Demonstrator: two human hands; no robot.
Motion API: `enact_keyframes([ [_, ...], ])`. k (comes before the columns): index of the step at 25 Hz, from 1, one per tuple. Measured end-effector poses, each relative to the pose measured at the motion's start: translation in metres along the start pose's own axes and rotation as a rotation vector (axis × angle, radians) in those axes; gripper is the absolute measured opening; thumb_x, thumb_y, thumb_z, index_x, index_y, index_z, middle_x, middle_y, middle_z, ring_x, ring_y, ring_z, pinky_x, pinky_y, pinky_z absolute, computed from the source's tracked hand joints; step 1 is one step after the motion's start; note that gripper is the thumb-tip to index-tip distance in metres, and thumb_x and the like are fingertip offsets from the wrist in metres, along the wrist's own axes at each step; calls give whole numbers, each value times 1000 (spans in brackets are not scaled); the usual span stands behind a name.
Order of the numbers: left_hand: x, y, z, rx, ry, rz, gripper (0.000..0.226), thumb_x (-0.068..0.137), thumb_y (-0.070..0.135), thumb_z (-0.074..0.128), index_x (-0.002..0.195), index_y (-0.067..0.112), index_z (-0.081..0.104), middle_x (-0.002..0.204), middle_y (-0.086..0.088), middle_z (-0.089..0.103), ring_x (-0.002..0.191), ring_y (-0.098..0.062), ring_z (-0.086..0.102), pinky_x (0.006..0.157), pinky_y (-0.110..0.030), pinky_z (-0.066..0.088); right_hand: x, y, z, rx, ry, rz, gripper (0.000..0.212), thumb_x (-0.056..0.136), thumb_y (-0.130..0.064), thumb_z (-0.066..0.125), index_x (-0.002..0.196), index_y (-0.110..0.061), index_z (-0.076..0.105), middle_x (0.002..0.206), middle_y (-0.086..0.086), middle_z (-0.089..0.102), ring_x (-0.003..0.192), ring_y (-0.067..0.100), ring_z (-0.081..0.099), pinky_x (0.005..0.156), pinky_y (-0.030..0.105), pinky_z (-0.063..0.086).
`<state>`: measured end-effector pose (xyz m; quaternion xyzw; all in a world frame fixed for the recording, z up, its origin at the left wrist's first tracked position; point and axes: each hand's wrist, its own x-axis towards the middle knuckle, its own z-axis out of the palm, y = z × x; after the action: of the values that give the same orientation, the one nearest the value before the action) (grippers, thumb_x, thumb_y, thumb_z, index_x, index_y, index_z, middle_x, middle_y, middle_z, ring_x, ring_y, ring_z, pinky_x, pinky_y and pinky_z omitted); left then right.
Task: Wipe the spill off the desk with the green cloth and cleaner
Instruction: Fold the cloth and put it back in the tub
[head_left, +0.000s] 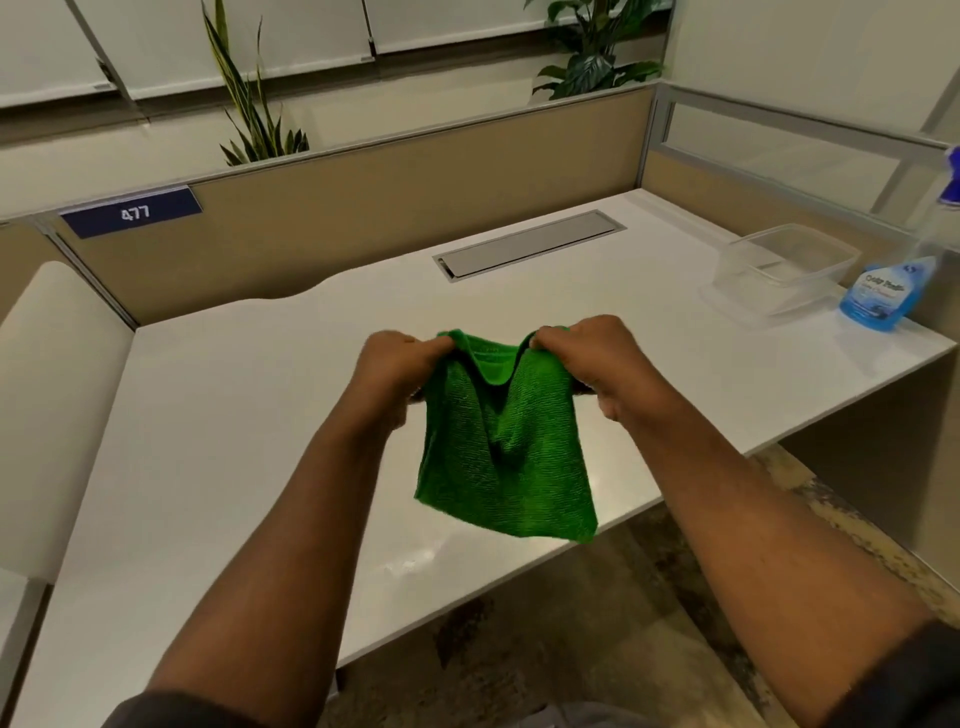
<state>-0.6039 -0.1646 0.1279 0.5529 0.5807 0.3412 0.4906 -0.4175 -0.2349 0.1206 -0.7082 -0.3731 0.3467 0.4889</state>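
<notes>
A green cloth (504, 457) hangs in the air above the white desk (234, 441), held by its top edge. My left hand (395, 369) grips its upper left corner and my right hand (597, 364) grips its upper right corner. The cloth sags in a fold between them and its lower edge hangs just above the desk's front edge. A spray bottle of blue cleaner (888, 291) stands at the desk's far right. A faint wet sheen (410, 561) shows on the desk below the cloth.
A clear plastic container (784, 265) sits beside the cleaner bottle. A metal cable hatch (530, 244) is set into the desk's back. Beige partitions with a blue sign 477 (132, 212) wall the desk. Plants stand behind. Carpet lies below the front edge.
</notes>
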Motion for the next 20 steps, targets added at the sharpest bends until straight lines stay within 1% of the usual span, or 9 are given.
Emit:
enact_keyframes([
  [2,0,-6,9,-153,16,-47,32,73,16,81,62,8,52,73,-18,57,72,-26,59,63,-36,49,2,0,7,96,10,86,20,71,-22,73,72,-4,63,73,14,65,63,25,63,58,33,50],
  [4,-7,-11,18,-211,70,-12,35,73,21,79,55,11,51,65,-15,55,65,-25,59,59,-36,51,2,1,13,66,42,50,21,69,-24,72,63,-8,61,60,8,60,51,19,56,49,28,47],
  [7,-26,-13,37,-21,205,154,30,74,34,72,54,17,57,59,0,62,59,-18,63,55,-34,52,-7,3,30,-114,40,-83,33,74,-36,70,55,-12,57,52,4,54,47,18,52,47,28,44],
  [10,-45,-7,45,151,285,323,17,84,35,64,73,22,65,66,14,61,64,-4,60,53,-14,37,-13,7,37,-91,41,-152,36,86,-39,64,58,-16,57,57,1,58,57,20,56,54,30,46],
  [12,-51,-5,43,213,195,438,14,87,28,60,92,20,71,74,16,63,70,-2,61,56,-12,41,-16,10,35,111,-78,-109,31,91,-39,60,78,-13,69,80,11,71,80,30,68,74,38,58],
  [14,-54,-4,40,308,55,562,21,88,17,55,101,15,71,82,5,65,77,-11,63,64,-24,52,-18,13,29,248,-195,-111,35,88,-44,63,98,-12,71,100,13,74,100,28,69,91,42,56],
  [17,-51,-7,34,304,-166,601,41,91,2,46,128,13,60,111,-1,58,101,-18,58,85,-30,54,-17,16,19,267,-163,-198,35,83,-37,73,109,-14,69,105,8,73,104,21,68,93,38,55],
  [18,-48,-9,31,257,-243,571,51,90,-3,44,137,15,54,118,0,54,109,-16,54,88,-24,51,-15,16,15,266,-143,-209,30,84,-30,74,108,-14,69,104,8,74,103,20,69,91,36,55],
  [20,-39,-11,25,244,-355,538,60,89,-9,41,141,21,50,115,7,49,111,-11,50,83,-9,46,-12,16,7,235,-141,-208,26,81,-26,77,104,-17,71,99,4,76,97,15,71,82,27,57],
])
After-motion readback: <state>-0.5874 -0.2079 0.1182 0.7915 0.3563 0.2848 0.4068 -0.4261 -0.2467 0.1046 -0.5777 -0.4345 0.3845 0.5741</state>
